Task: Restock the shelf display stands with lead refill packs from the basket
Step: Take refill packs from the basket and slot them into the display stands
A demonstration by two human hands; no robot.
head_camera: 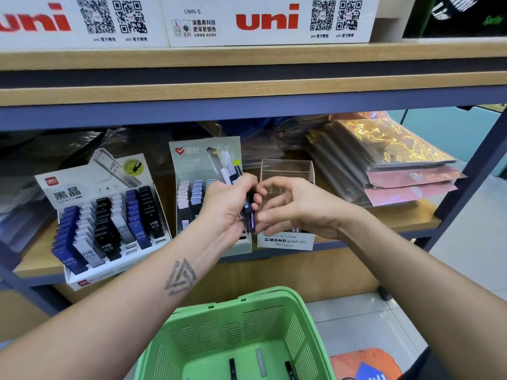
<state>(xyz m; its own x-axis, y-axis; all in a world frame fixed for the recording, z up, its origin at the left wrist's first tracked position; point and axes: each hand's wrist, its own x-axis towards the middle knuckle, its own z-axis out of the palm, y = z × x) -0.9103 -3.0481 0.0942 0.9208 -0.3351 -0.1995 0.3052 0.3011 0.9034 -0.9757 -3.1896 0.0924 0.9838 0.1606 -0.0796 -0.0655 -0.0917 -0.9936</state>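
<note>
- Left hand (227, 207): fingers curled round a bunch of lead refill packs (230, 171), held upright in front of the middle display stand (192, 160); pack tops project above the fist, dark ends show below it.
- Right hand (285, 207): thumb and fingertips pinch a dark pack (250, 215) at the lower edge of the bunch; the two hands are touching or nearly so.
- Middle display stand: rows of pale and light-blue packs at its left; the rest is hidden by the left hand.
- MONO graph stand (285, 241): just right of the middle stand, behind the right hand, with a clear plastic back (286, 171).
- Left display stand (82, 187): tiered rows of blue, white and black packs marked HB 0.5.
- Basket (247, 325): green, below the hands; three packs (260, 363) lie on its floor, apart from each other.
- Shelf (411, 218): stacked plastic-wrapped items (384, 165) at the right.
- Upper shelf: white uni boxes (267, 20).
</note>
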